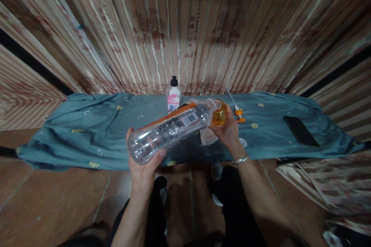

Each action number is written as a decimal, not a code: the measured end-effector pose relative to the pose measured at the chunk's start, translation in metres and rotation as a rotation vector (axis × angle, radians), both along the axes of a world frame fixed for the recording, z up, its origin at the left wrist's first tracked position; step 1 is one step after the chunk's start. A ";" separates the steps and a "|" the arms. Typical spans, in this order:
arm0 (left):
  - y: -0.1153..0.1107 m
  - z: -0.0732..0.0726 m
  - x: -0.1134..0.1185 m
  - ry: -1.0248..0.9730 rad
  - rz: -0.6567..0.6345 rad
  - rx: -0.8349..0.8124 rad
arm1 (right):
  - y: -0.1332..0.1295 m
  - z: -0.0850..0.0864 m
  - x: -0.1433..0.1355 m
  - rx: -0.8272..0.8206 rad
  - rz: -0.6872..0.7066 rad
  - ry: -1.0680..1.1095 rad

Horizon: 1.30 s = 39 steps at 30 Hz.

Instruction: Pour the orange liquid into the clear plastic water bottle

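My left hand (147, 166) is wrapped round the lower end of a large clear plastic bottle (171, 129) with an orange label and a barcode. The bottle is tilted, its neck pointing right and up. Its mouth meets the top of a smaller bottle of amber liquid (218, 117), which my right hand (228, 129) grips. I cannot tell whether liquid is flowing between them. Just right of that hand lies an orange pump top (239, 114) with a clear dip tube. Beneath the large bottle is a pale folded cloth (208, 137).
A clear bottle with a black cap and pink label (174, 98) stands at the back of the cloth-covered table (87, 139). A small white round cap (242, 142) lies near my right wrist. A black phone (300, 131) rests farther right. Patterned curtains (185, 27) hang behind.
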<state>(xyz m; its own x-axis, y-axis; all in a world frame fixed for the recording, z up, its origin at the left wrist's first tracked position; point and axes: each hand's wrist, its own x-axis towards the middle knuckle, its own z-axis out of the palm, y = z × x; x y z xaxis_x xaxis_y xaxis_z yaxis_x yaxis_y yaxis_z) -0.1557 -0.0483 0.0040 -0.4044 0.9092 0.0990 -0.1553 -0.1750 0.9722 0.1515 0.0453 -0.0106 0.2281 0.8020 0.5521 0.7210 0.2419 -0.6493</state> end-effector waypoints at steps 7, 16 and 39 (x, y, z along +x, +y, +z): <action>0.001 -0.002 0.005 -0.058 0.004 0.006 | 0.001 0.000 0.001 -0.018 0.002 0.036; 0.001 -0.002 0.017 -0.122 -0.040 0.003 | 0.001 0.003 0.004 -0.024 0.005 0.075; 0.005 -0.015 0.023 -0.152 -0.033 0.023 | 0.005 0.001 0.004 0.008 -0.003 0.080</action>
<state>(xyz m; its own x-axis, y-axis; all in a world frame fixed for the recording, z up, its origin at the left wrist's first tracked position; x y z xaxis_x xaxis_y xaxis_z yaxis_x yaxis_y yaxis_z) -0.1327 -0.0437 -0.0111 -0.3866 0.9203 0.0604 -0.3061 -0.1898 0.9329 0.1557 0.0507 -0.0096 0.2743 0.7969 0.5382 0.6675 0.2451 -0.7031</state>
